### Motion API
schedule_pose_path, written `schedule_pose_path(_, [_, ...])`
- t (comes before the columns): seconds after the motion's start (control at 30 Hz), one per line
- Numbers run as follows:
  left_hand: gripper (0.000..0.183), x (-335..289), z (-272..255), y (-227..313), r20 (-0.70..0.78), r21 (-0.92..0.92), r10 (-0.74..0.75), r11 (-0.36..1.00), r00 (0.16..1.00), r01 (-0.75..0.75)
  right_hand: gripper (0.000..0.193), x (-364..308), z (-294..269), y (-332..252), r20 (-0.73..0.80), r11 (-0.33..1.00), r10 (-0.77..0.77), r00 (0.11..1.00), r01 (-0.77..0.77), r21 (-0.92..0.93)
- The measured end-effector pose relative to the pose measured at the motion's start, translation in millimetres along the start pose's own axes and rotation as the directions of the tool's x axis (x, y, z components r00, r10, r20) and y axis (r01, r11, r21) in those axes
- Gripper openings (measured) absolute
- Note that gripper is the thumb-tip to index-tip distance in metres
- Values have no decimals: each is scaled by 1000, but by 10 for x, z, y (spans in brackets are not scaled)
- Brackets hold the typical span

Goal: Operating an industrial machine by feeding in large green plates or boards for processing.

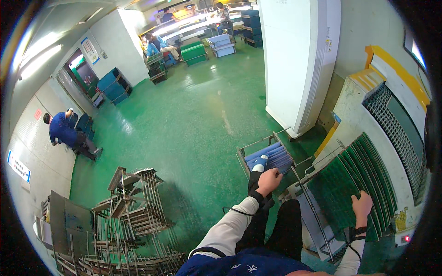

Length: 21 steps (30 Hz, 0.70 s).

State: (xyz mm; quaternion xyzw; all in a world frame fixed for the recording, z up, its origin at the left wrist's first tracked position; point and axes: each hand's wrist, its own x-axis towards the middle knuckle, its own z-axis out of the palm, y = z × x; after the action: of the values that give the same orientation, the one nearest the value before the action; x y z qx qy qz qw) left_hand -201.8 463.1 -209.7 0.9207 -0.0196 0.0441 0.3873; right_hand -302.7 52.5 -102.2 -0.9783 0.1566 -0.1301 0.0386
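Observation:
My left hand (269,180) hangs in the air in front of my legs. Its fingers are curled in and nothing shows in them. Just beyond it stands a metal-framed rack (242,162) with several blue-violet panels (280,158) in a row. A blue-and-white shoe (260,161) covers part of these panels. At the right, my right hand (362,204) is at the edges of several thin green panels (331,186), which fan out in a row. Thumb and fingers appear closed on one panel's edge; the fingertips are partly hidden.
A tall white cabinet (294,60) stands ahead. Beside the green panels is a machine with a grille (396,133). Metal racks (138,202) are piled at lower left. A person in dark blue (64,131) works by the left wall; others sit near stacked crates (194,53) at the back.

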Motion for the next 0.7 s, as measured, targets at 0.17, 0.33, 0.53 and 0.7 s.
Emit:
schedule_pose_path(0.17, [26,-3,-4,9,-1,-12,2,1000,1000,-2,40,9,-46,-31,38,999,33,999,-32,-19])
schedule_pose_path(0.33, [26,-3,-3,-21,-2,-13,18,1000,1000,-18,44,11,-171,-167,83,998,65,994,-64,-12])
schedule_pose_path(0.53, [26,-3,-28,14,14,-10,12,1000,1000,-12,48,5,-224,-192,141,994,113,983,-112,-13])
schedule_pose_path(0.7, [27,-12,-53,51,36,-15,-13,1000,999,13,49,0,-155,-127,134,994,112,985,-112,-8])
